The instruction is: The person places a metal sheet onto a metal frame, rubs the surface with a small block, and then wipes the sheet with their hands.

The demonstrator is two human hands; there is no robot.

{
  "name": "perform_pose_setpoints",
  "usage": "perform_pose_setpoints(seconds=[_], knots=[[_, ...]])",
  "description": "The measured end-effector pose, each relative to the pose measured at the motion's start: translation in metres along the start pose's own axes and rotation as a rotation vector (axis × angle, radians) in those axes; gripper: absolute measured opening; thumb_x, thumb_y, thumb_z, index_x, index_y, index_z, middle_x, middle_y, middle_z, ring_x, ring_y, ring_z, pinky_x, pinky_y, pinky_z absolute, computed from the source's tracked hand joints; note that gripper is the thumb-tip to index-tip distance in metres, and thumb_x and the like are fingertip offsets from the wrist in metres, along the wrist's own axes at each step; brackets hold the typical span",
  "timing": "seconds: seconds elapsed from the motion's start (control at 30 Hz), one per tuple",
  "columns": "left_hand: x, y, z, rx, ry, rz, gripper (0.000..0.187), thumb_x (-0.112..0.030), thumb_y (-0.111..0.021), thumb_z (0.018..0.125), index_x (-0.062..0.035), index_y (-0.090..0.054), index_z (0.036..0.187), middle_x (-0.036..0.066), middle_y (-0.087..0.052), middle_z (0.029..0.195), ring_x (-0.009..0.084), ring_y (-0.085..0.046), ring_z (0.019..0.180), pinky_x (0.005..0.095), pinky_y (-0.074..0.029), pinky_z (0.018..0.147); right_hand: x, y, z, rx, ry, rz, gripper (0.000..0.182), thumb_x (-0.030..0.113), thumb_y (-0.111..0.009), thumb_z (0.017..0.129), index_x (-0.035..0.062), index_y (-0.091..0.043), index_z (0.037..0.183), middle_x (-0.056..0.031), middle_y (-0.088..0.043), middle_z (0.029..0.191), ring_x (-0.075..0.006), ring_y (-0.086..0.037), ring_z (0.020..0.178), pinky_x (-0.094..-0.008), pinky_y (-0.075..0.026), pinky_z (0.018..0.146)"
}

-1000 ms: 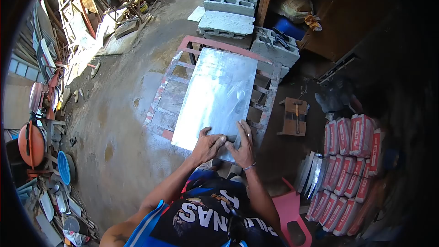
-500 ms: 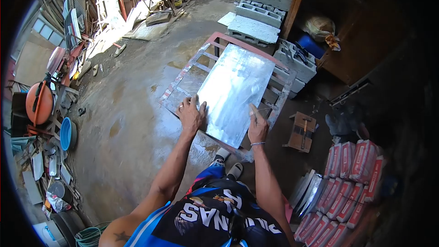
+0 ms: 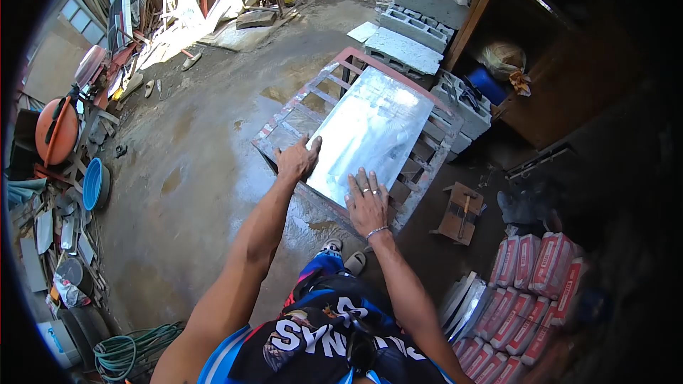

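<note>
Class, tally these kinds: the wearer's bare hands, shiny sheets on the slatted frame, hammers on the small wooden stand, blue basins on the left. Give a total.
Left hand and right hand: 2
Shiny sheet: 1
Hammer: 1
Blue basin: 1
Total: 5

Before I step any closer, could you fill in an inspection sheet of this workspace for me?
Surface: slatted frame, its far rail reddish.
Job's things: shiny sheet lying on the frame.
Clutter: scrap heaped along the left; hammer on a low stool at right.
Left hand: at the sheet's left edge; whether it grips, I cannot tell.
Right hand: open, fingers spread over the sheet's near end.
Cables: no sure cable; green coil at lower left, perhaps a hose.
Surroundings: blocks beyond the frame, stacked bags at right, blue basin at left.
</note>
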State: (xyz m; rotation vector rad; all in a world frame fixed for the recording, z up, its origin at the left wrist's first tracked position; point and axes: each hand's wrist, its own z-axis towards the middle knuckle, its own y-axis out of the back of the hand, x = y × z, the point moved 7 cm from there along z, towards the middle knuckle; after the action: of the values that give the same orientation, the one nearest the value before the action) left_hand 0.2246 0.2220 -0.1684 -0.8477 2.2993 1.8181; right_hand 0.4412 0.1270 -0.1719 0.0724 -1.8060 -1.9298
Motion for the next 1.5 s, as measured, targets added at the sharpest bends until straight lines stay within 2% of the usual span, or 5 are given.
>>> perform_pose_setpoints(seconds=[0.27,0.63,0.9,1.2,1.5], knots=[[-0.002,0.004,0.001,0.045,-0.024,-0.028,0.075,-0.066,-0.028,0.101,-0.0127,-0.058,0.144,0.028,-0.071,0.112,0.0397,-0.064,0.120,0.0616,-0.013,0.119,-0.008,0.000,-0.006,0.256,0.000,-0.016,0.070,0.050,-0.047,0.102,0.0180,-0.028,0.162,-0.0104,-0.016,0.170,-0.0328,-0.015,0.156,-0.0569,-0.011,0.123],[0.003,-0.002,0.004,0.016,-0.059,-0.029,0.074,-0.064,-0.030,0.101,-0.0093,-0.060,0.141,0.029,-0.073,0.098,0.0407,-0.069,0.108,0.0631,-0.014,0.116,-0.140,0.014,0.185,0.047,-0.408,-0.170,0.078,0.058,-0.036,0.104,0.0089,-0.019,0.162,-0.0106,-0.014,0.170,-0.0318,-0.012,0.157,-0.0600,-0.013,0.121],[0.000,0.001,0.005,0.013,-0.063,-0.036,0.071,-0.063,-0.032,0.102,-0.0119,-0.061,0.141,0.027,-0.074,0.090,0.0398,-0.071,0.104,0.0619,-0.013,0.117,0.000,-0.001,0.023,0.203,-0.107,-0.093,0.082,0.057,-0.043,0.101,0.0097,-0.018,0.163,-0.0108,-0.015,0.171,-0.0319,-0.014,0.157,-0.0571,-0.014,0.122],[0.002,-0.003,0.007,0.008,-0.045,-0.034,0.069,-0.063,-0.033,0.101,-0.0138,-0.062,0.140,0.027,-0.073,0.087,0.0393,-0.071,0.102,0.0619,-0.015,0.116,-0.183,0.031,0.164,0.058,-0.433,-0.224,0.075,0.054,-0.038,0.105,0.0053,-0.023,0.160,-0.0144,-0.021,0.168,-0.0321,-0.017,0.156,-0.0587,-0.014,0.122],[-0.003,0.002,0.004,-0.018,-0.002,-0.020,0.068,-0.064,-0.033,0.102,-0.0144,-0.065,0.137,0.025,-0.074,0.084,0.0374,-0.072,0.100,0.0619,-0.016,0.117,-0.006,-0.008,0.046,0.305,0.167,-0.017,0.084,0.062,-0.038,0.102,0.0098,-0.016,0.163,-0.0128,-0.012,0.171,-0.0342,-0.013,0.157,-0.0599,-0.011,0.122]])
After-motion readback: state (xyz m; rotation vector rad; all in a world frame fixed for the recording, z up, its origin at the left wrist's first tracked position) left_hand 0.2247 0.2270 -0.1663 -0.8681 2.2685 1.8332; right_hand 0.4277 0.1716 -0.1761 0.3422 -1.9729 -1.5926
